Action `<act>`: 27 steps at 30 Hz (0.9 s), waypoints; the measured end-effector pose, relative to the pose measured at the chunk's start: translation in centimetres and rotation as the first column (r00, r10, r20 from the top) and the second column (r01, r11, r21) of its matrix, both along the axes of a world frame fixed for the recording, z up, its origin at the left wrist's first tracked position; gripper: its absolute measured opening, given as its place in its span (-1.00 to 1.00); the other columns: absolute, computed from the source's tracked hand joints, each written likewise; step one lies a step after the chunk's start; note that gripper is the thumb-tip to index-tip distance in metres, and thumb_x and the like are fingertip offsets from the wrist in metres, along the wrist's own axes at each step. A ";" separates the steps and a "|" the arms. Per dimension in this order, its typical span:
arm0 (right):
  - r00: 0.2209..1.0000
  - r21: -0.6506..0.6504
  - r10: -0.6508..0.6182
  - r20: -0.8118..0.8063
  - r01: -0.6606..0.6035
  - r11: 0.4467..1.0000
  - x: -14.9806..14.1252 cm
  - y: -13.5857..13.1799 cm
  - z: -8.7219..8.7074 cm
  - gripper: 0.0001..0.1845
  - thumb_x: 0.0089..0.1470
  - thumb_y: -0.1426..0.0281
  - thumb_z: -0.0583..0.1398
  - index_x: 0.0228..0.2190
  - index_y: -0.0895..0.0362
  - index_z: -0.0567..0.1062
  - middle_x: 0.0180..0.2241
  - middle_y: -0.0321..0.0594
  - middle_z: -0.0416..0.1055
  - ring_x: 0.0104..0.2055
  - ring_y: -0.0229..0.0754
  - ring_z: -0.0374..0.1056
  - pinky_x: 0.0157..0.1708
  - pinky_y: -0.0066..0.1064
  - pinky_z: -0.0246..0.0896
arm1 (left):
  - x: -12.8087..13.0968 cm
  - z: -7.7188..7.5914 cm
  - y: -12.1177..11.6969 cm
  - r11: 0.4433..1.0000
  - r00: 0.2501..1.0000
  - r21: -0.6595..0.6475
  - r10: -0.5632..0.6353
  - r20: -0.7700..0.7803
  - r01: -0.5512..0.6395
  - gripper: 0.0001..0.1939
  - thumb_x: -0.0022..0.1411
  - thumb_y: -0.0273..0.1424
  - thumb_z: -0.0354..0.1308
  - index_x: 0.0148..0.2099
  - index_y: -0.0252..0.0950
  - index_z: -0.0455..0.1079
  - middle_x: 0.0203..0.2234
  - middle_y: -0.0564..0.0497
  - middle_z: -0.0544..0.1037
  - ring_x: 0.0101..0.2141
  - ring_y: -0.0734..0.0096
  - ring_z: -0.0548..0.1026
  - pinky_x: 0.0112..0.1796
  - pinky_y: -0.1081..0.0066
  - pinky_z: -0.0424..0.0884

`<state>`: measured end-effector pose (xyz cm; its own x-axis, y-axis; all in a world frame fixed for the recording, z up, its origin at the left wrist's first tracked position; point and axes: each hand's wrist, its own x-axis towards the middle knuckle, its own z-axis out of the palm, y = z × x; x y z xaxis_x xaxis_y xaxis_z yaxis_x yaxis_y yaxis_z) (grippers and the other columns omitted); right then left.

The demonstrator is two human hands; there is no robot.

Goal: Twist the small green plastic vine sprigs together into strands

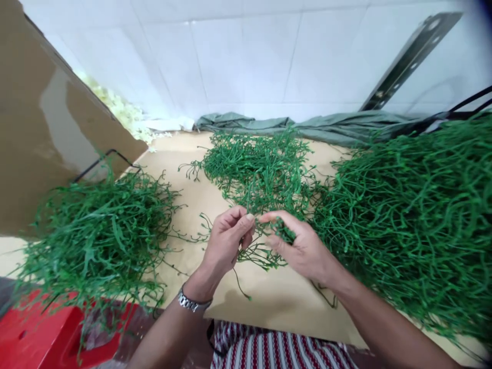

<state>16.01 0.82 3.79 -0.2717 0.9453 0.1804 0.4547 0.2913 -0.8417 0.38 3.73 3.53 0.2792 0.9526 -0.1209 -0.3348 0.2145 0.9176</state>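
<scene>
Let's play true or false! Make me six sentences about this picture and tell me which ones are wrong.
1. A silver metal link band circles the left wrist. True.
2. The two bare hands are far apart. False: the left hand and right hand are close together.
3. A small dark green clump sits between the right hand's thumb and forefinger. True.
4. The biggest pile of thin, curly green stems is on the left. False: that biggest pile is on the right.
5. A shiny red plastic object is at the lower left. True.
6. The wall is black. False: the tiled wall is whitish.
</scene>
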 end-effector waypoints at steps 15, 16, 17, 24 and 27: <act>0.992 0.191 -0.101 -0.076 0.114 0.975 -0.2 1.8 -1.7 -0.93 0.00 0.52 0.08 -0.40 0.14 0.32 -0.51 -0.31 0.34 -0.49 -0.32 0.19 -0.45 -0.51 0.10 | 2.4 1.0 2.5 0.993 0.995 -0.116 -0.015 0.094 0.026 -0.78 0.04 -0.41 0.18 -0.50 -0.35 0.18 -0.57 0.14 0.42 -0.78 0.82 0.05 -0.69 0.62 -0.09; 0.993 0.190 -0.094 -0.074 0.107 0.976 -0.1 1.6 -1.8 -0.91 -0.01 0.54 0.07 -0.41 0.14 0.31 -0.52 -0.32 0.31 -0.50 -0.33 0.17 -0.46 -0.52 0.08 | 2.5 1.0 2.5 0.990 0.993 -0.134 -0.037 0.111 0.051 -0.78 0.05 -0.41 0.17 -0.50 -0.35 0.18 -0.56 0.13 0.43 -0.78 0.82 0.05 -0.69 0.62 -0.09; 0.993 0.187 -0.091 -0.076 0.104 0.977 -0.1 1.5 -1.9 -0.90 -0.02 0.56 0.06 -0.42 0.14 0.30 -0.53 -0.34 0.28 -0.51 -0.33 0.15 -0.47 -0.52 0.07 | 2.6 0.9 2.5 0.984 0.989 -0.156 -0.061 0.132 0.082 -0.78 0.05 -0.40 0.17 -0.50 -0.35 0.17 -0.54 0.12 0.44 -0.79 0.82 0.05 -0.70 0.62 -0.09; 0.995 0.230 -0.056 -0.079 0.073 0.970 0.1 0.4 -2.2 -0.90 -0.01 0.54 0.02 -0.49 0.13 0.25 -0.56 -0.33 0.19 -0.52 -0.31 0.11 -0.49 -0.49 0.03 | 3.3 0.5 0.8 0.951 0.967 -0.268 -0.087 0.239 0.152 -0.79 0.04 -0.40 0.15 -0.49 -0.33 0.15 -0.64 0.18 0.35 -0.80 0.78 -0.03 -0.71 0.62 0.02; 0.998 0.284 -0.013 -0.058 0.029 0.958 0.1 -0.1 -2.0 -0.89 0.00 0.53 0.00 -0.50 0.13 0.25 -0.57 -0.31 0.21 -0.53 -0.30 0.12 -0.49 -0.47 0.03 | 3.4 0.5 0.9 0.957 0.970 -0.269 -0.043 0.239 0.109 -0.77 0.07 -0.40 0.11 -0.51 -0.31 0.11 -0.67 0.20 0.25 -0.79 0.76 -0.07 -0.73 0.60 -0.04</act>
